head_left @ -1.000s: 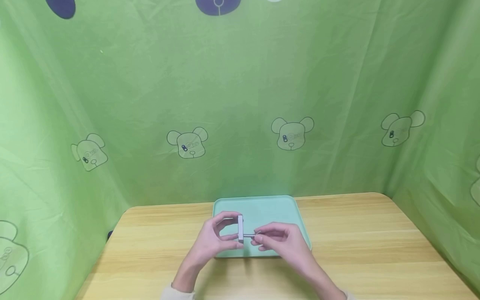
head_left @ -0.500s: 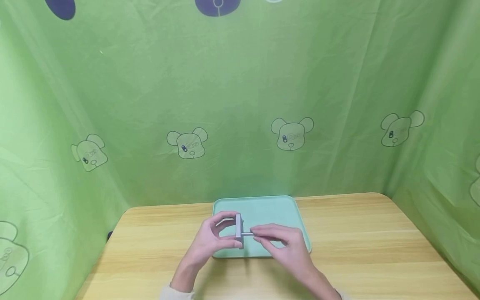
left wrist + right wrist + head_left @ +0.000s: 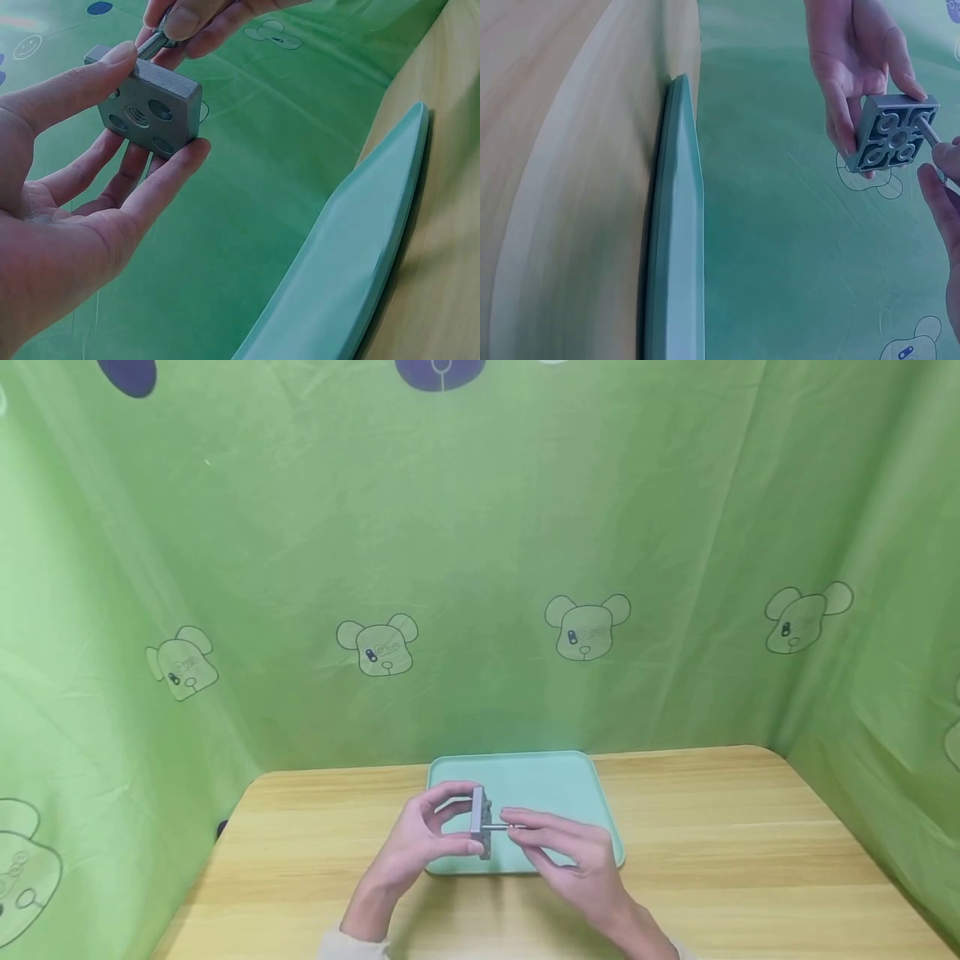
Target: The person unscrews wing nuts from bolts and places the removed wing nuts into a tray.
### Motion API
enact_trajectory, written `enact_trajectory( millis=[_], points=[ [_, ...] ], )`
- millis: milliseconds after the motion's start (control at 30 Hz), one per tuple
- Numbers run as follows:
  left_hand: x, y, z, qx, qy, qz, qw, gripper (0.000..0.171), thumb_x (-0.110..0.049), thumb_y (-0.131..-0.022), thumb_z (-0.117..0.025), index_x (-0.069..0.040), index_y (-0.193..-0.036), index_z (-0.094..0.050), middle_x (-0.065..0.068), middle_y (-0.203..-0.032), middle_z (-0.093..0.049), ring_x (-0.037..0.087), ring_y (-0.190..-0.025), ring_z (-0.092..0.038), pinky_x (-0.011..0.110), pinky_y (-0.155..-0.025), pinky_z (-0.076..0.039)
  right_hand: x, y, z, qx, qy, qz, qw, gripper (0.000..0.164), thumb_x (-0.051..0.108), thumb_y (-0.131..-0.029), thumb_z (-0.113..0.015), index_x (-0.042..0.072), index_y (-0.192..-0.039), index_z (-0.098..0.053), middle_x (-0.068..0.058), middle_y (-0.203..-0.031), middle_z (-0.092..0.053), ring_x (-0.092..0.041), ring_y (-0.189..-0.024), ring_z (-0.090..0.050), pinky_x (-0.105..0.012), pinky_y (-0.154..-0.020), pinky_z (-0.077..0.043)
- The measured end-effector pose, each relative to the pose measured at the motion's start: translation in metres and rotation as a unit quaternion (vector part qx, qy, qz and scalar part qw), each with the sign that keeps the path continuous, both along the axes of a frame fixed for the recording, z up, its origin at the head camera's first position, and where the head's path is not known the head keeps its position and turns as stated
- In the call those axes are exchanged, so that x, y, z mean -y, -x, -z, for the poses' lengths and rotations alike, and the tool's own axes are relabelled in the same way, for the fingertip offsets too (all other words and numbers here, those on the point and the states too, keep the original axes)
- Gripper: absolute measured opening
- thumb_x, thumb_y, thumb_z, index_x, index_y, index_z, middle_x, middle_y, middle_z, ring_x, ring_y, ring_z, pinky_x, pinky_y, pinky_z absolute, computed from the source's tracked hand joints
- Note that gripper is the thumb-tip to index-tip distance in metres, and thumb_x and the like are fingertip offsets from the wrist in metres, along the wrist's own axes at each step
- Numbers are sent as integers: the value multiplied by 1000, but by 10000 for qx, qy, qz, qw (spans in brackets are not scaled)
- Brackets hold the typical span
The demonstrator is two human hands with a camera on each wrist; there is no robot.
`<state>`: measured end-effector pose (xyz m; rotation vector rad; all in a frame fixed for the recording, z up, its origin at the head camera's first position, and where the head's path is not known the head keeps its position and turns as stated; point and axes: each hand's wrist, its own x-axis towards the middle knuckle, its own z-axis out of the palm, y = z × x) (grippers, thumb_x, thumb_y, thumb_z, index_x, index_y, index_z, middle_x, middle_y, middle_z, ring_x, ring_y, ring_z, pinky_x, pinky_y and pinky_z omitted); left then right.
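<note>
My left hand (image 3: 405, 843) grips a square grey metal block (image 3: 150, 101) by its edges, thumb on one side and fingertips on the opposite one. The left wrist view shows its flat face, with a threaded centre hole and round holes near the corners. On its other face, seen in the right wrist view, raised rings and ribs surround the holes. A threaded bolt (image 3: 928, 132) stands with its tip at a corner hole of that ribbed face. Thumb and fingers of my right hand (image 3: 577, 853) pinch the bolt's outer end, partly covering its head.
Beneath the hands a mint-green tray (image 3: 534, 781) lies on the wooden table (image 3: 712, 835), near its back edge. Green cloth (image 3: 480, 527) printed with bear heads encloses the back and both sides.
The block has turned slightly, so more of its ribbed face shows in the head view. My right hand's fingers have shifted and straightened along the bolt. The left hand has barely moved.
</note>
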<state>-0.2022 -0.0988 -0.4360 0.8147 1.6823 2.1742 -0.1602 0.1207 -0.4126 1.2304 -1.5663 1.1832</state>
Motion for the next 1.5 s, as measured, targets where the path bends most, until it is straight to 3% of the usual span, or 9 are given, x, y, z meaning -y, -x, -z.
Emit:
enact_trajectory(
  millis=[300, 400, 467, 600, 733, 900, 1067, 1233, 1500],
  points=[
    [0, 1, 1, 89, -185, 59, 9998, 66, 11, -70, -76, 2, -129, -49, 28, -133, -41, 40, -123, -44, 49, -98, -48, 1, -1, -3, 256, -52, 61, 9996, 32, -15, -70, -72, 1, -98, -72, -21, -100, -69, -34, -88, -68, -33, -81, -58],
    [0, 1, 1, 93, -227, 1, 9997, 66, 11, -70, -76, 2, -129, -49, 28, -134, -39, 39, -124, -44, 49, -97, -48, -1, -3, -3, 1104, -43, -84, 9938, 37, -13, -67, -76, 0, -101, -70, -21, -104, -67, -33, -93, -67, -35, -81, -58],
    [0, 1, 1, 81, -218, -55, 9997, 67, 12, -69, -76, 2, -129, -49, 27, -134, -40, 38, -124, -44, 49, -97, -49, -4, -5, -1, 1961, 27, -201, 9804, 38, -10, -70, -76, -2, -106, -68, -22, -107, -66, -33, -97, -65, -37, -82, -58],
    [-2, 0, 0, 34, -146, -132, 9998, 70, 12, -66, -77, 3, -129, -48, 25, -134, -42, 37, -125, -44, 47, -97, -49, -11, -3, 7, 3898, 491, -383, 9188, 30, 1, -84, -69, -2, -113, -65, -18, -110, -66, -31, -99, -65, -40, -81, -58],
    [-4, -1, -1, -38, -41, -174, 9998, 70, 12, -64, -78, 2, -127, -50, 21, -132, -45, 35, -125, -44, 46, -98, -48, -16, 2, 11, 5221, 824, -376, 8480, 27, 15, -90, -65, -1, -111, -64, -18, -104, -68, -32, -91, -68, -42, -74, -60],
    [-6, -2, -1, -318, 117, -258, 9991, 69, 13, -64, -78, 2, -127, -50, 18, -131, -47, 37, -126, -44, 44, -98, -49, -20, 3, 12, 6268, 780, -432, 7740, 34, 24, -87, -68, -3, -108, -65, -21, -100, -68, -35, -89, -68, -46, -74, -60],
    [-8, -4, -1, -539, 347, -364, 9973, 68, 12, -65, -78, 0, -126, -51, 16, -129, -49, 36, -125, -44, 43, -97, -50, -21, 3, 12, 6792, 756, -559, 7279, 40, 25, -82, -74, -5, -107, -65, -21, -99, -69, -35, -89, -67, -46, -78, -59],
    [-10, -4, 0, -684, 478, -376, 9958, 66, 10, -65, -79, -4, -124, -53, 19, -129, -49, 33, -122, -47, 43, -96, -50, -24, 3, 13, 6898, 697, -683, 7174, 42, 20, -79, -76, -7, -109, -63, -22, -99, -68, -35, -89, -68, -47, -80, -58],
    [-10, -5, -1, -722, 499, -381, 9954, 64, 10, -65, -79, -4, -123, -54, 16, -127, -51, 33, -121, -48, 43, -96, -51, -25, 2, 14, 6824, 622, -704, 7249, 41, 17, -79, -76, -7, -109, -62, -21, -99, -69, -35, -91, -67, -46, -80, -58]
  ],
)
